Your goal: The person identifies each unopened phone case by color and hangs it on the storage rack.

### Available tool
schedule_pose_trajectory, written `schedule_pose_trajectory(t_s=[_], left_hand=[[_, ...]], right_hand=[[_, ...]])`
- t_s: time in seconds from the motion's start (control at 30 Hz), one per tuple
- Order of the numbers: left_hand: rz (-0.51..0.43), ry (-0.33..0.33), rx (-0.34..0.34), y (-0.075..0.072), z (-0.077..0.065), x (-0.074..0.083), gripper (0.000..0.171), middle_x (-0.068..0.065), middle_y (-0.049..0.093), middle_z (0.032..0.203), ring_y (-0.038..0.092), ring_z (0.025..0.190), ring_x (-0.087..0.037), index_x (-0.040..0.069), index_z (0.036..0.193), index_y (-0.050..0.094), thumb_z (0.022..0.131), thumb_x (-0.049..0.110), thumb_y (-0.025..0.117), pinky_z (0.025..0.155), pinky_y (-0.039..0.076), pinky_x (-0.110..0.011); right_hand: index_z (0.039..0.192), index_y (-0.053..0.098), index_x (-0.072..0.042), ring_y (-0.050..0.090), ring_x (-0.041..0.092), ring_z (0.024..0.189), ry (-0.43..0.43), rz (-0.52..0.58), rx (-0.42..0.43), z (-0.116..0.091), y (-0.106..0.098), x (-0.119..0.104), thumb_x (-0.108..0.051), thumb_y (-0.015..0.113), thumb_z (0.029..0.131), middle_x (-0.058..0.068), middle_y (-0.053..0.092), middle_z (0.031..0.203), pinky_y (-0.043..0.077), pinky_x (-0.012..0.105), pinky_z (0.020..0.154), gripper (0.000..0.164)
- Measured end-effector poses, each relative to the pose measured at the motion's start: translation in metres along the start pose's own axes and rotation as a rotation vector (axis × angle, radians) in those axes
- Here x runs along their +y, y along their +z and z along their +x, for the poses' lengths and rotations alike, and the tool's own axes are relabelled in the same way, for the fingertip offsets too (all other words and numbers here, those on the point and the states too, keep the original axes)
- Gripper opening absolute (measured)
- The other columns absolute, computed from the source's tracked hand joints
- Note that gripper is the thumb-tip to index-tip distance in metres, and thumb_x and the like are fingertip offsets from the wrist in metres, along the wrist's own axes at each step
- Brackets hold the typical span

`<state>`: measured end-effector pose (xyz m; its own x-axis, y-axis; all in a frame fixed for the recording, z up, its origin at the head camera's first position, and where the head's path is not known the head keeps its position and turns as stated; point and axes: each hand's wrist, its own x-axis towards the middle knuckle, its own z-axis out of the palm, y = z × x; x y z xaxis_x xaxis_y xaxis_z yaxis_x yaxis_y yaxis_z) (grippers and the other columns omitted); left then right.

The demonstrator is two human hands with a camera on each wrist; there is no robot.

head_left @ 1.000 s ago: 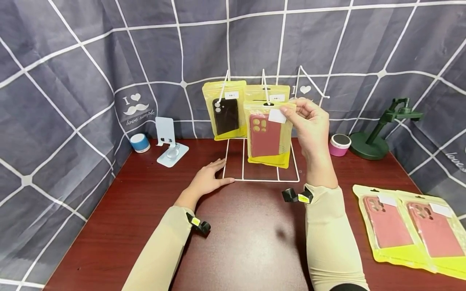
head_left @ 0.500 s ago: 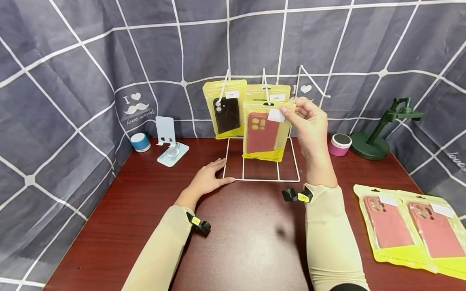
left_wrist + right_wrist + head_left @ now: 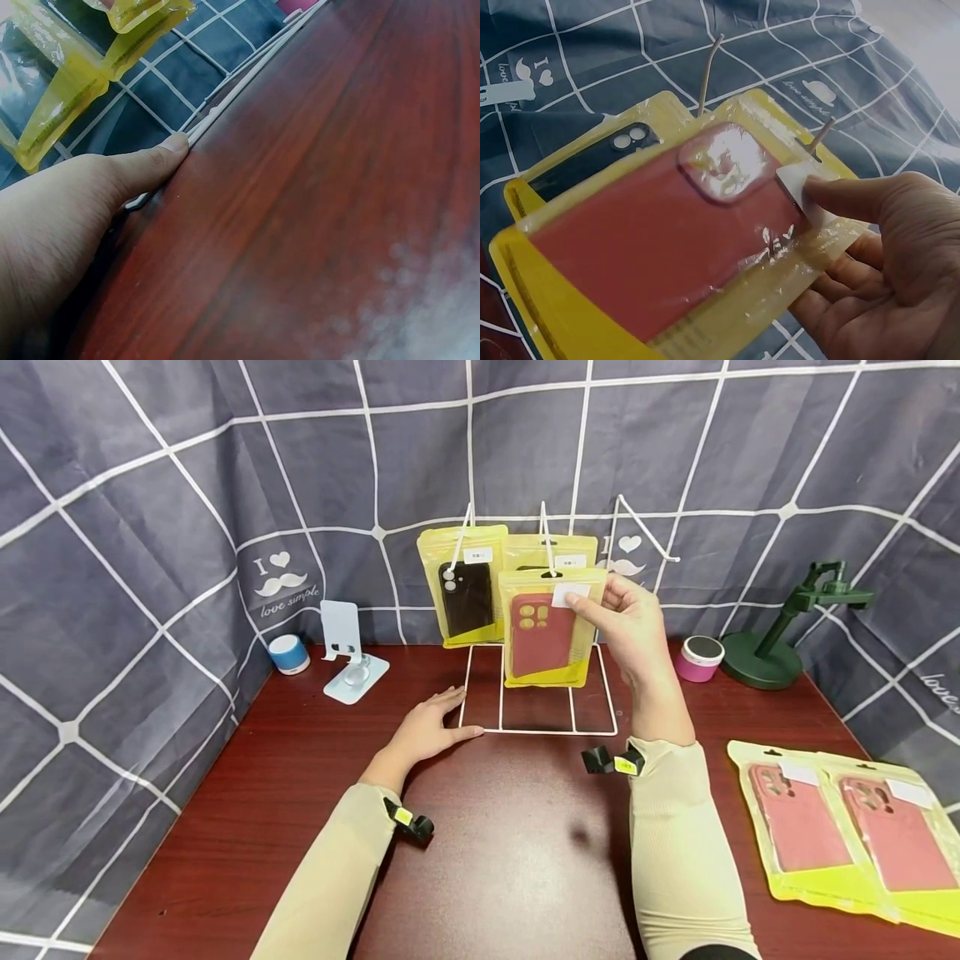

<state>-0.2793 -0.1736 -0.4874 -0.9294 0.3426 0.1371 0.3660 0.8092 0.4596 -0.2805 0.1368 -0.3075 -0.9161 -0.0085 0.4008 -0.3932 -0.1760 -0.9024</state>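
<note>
In the head view my right hand pinches a clear yellow pouch with a pink phone case at its upper right corner, thumb over the white label. The tip of the middle hook is at the pouch's hanging hole; the right wrist view shows the hook end by this slot. Behind it hangs another yellow pouch, mostly hidden. A pouched black phone case hangs on the left hook. My left hand rests at the white wire rack's base, its thumb against the front bar.
A bare hook sticks out at the right. Two more pouched pink cases lie on the table's right side. Behind stand a blue speaker, a phone stand, a pink speaker and a green stand.
The pouch's lower edge has swung up and back, nearer the rack. My right thumb has slid left and down over the label. My left hand keeps its place.
</note>
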Motion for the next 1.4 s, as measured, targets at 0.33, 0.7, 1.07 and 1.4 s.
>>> schedule_pose_trajectory(t_s=[0.33,0.7,1.07,1.4], left_hand=[[0.007,-0.004,-0.009,0.002,0.0,-0.004,0.1,-0.004,0.04,0.158,0.032,0.148,-0.024,0.015,0.154,0.044,0.081,0.082,0.056,0.118,0.029,-0.047],[-0.008,-0.005,-0.003,-0.001,-0.001,-0.001,0.098,-0.005,0.041,0.158,0.033,0.148,-0.025,0.014,0.153,0.045,0.081,0.078,0.062,0.118,0.029,-0.047],[0.0,-0.007,0.0,0.001,-0.001,-0.004,0.1,-0.005,0.041,0.158,0.032,0.148,-0.025,0.015,0.153,0.045,0.08,0.081,0.059,0.118,0.028,-0.048],[0.012,-0.007,-0.013,0.0,0.001,-0.002,0.097,-0.004,0.041,0.157,0.033,0.148,-0.024,0.014,0.153,0.044,0.082,0.078,0.061,0.118,0.028,-0.046]], right_hand=[[0.116,0.071,0.001,0.073,0.018,0.088,0.075,-0.143,-0.24,-0.001,-0.013,0.008,-0.008,0.08,0.086,0.008,0.076,0.099,0.058,0.028,0.079,0.032],[0.116,0.069,0.001,0.073,0.021,0.084,-0.001,-0.307,-0.372,-0.007,-0.011,0.0,-0.012,0.079,0.088,0.009,0.076,0.098,0.059,0.03,0.076,0.033],[0.11,0.074,0.002,0.073,0.018,0.084,-0.022,-0.272,-0.36,-0.009,-0.016,0.001,-0.007,0.078,0.088,0.007,0.077,0.094,0.058,0.027,0.075,0.024],[0.095,0.07,0.015,0.073,0.017,0.072,-0.179,0.011,-0.251,-0.024,-0.068,-0.025,0.015,0.066,0.087,0.011,0.075,0.083,0.059,0.026,0.065,0.009]])
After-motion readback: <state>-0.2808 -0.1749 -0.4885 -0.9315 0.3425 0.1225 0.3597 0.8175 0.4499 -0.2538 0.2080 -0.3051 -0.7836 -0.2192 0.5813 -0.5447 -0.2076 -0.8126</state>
